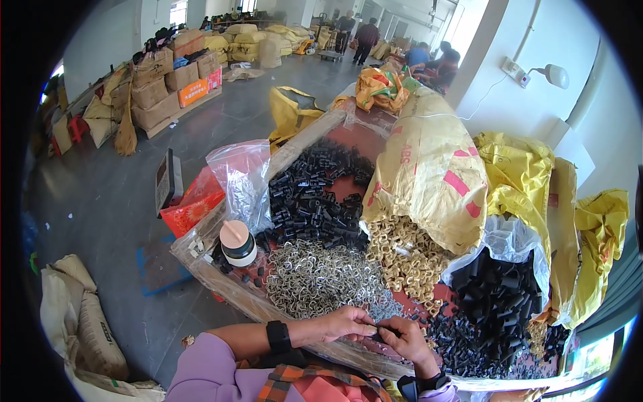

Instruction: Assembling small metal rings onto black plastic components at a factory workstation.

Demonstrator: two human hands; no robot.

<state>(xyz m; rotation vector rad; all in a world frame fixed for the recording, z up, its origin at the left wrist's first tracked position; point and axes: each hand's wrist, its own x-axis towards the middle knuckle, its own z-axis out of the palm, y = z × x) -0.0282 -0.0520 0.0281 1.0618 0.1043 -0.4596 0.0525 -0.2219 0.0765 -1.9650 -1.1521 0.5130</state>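
Above the table's near edge my left hand (348, 324) and my right hand (406, 340) meet fingertip to fingertip. Both are closed in a pinch around one small black piece (377, 331), mostly covered by the fingers, so its exact kind does not show. Just beyond them lies a heap of silver metal shackle-like pieces (315, 278), with small grey bits (388, 305) at its right edge. Brass-coloured pieces of similar form (402, 258) spill out beside it. To the right of my right hand are many small black pieces (449, 345).
Black plastic parts (315, 194) cover the table's far part. A lidded jar (238, 242) and a clear plastic bag (242, 181) stand at the left rim. A big tan sack (429, 167) lies right of centre; an open sack holds black parts (499, 288). People (366, 40) are farther back.
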